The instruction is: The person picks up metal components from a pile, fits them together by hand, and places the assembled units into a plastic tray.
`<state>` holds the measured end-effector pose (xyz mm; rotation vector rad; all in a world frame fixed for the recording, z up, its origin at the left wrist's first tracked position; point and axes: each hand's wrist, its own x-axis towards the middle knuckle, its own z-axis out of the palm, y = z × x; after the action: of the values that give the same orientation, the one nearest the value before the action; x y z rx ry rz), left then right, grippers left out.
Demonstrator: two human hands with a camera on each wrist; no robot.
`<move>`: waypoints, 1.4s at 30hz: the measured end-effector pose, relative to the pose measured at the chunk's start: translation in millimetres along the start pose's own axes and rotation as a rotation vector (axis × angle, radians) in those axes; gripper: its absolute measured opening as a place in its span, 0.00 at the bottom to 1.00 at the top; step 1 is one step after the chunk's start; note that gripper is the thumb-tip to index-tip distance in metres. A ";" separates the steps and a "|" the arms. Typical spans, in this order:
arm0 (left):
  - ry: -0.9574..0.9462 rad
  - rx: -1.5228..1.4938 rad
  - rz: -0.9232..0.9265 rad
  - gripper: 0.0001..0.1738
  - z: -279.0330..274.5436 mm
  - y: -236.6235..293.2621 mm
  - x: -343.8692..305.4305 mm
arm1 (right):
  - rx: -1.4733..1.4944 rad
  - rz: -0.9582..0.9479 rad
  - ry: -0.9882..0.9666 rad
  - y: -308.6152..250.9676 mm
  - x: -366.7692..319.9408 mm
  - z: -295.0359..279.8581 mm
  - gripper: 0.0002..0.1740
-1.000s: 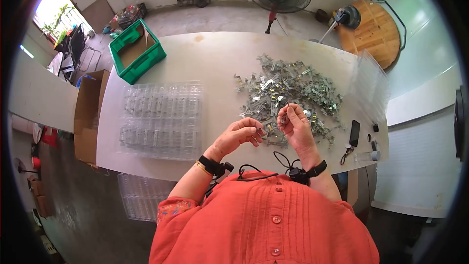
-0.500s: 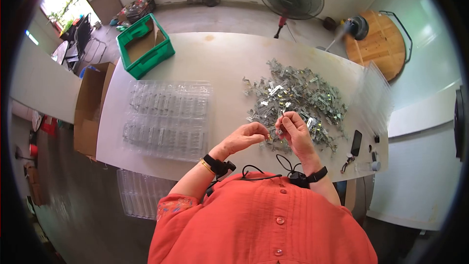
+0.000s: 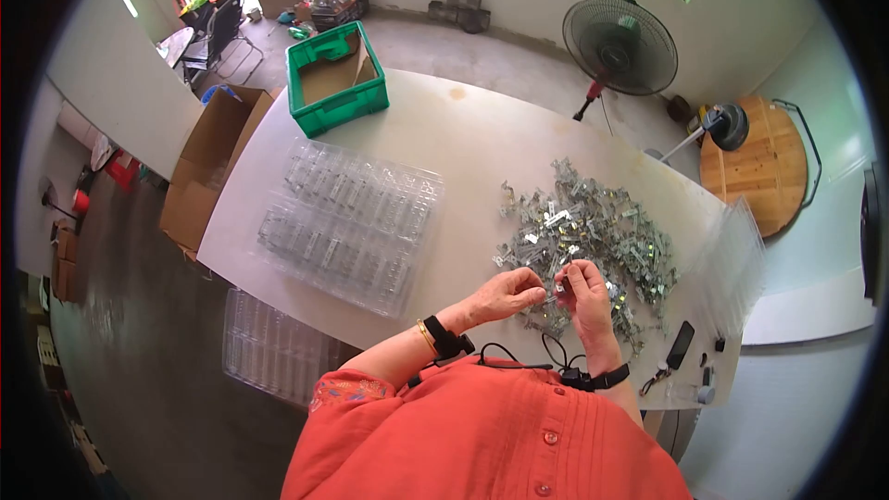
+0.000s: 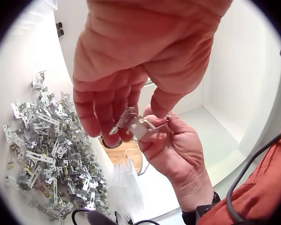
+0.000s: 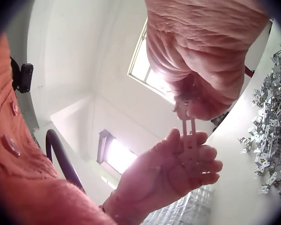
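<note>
Both hands meet over the near edge of a heap of small metal brackets [image 3: 602,222]. My right hand [image 3: 591,306] pinches one thin silvery bracket [image 4: 139,129] between thumb and fingertips. From the other side my left hand [image 3: 500,298] holds the same piece, its thumb and fingers curved around it. In the right wrist view a slotted strip of the bracket [image 5: 189,136] runs down from the right fingertips and overlaps the left fingers. The right fingertips are partly hidden there behind the hand.
Clear plastic trays [image 3: 421,250] filled with metal parts lie on the left of the white table [image 3: 482,157]. Behind them stands a green crate [image 3: 315,118]. Another stack of clear trays [image 3: 727,264] and a phone [image 3: 681,343] are at the right. A cardboard box [image 3: 190,199] adjoins the left edge.
The left hand has come closer to the right hand and now reaches the bracket. The head view has turned left, shifting the table rightward in the picture.
</note>
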<state>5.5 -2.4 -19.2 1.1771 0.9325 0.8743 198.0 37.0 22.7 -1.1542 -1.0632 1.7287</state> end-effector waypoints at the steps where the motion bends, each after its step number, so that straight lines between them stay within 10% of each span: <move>1: 0.013 -0.023 -0.008 0.16 2.6 5.0 -0.8 | -0.001 -0.009 -0.016 -0.1 1.0 -2.3 0.07; 26: 0.114 0.664 0.252 0.16 5.9 -7.5 -4.6 | -0.010 -0.002 -0.019 21.2 3.8 8.2 0.04; 32: 0.513 0.751 0.328 0.25 -10.7 -15.4 -11.5 | -0.116 -0.215 0.069 12.1 -2.9 33.1 0.04; 34: 0.216 0.384 -0.213 0.29 -25.5 0.1 -14.4 | -0.189 -0.291 0.079 12.1 -2.7 34.7 0.03; 37: -0.005 -0.479 -0.403 0.29 -35.0 -4.5 -17.6 | -0.360 -0.394 0.053 14.0 -5.8 38.0 0.03; 42: -0.120 -0.718 -0.333 0.27 -37.9 -10.9 -11.5 | -0.726 -0.528 -0.222 5.6 -20.8 55.4 0.03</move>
<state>-33.1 -1.4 -33.3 0.4340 0.6068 0.7597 150.4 4.3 36.6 -0.9586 -2.0265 1.0815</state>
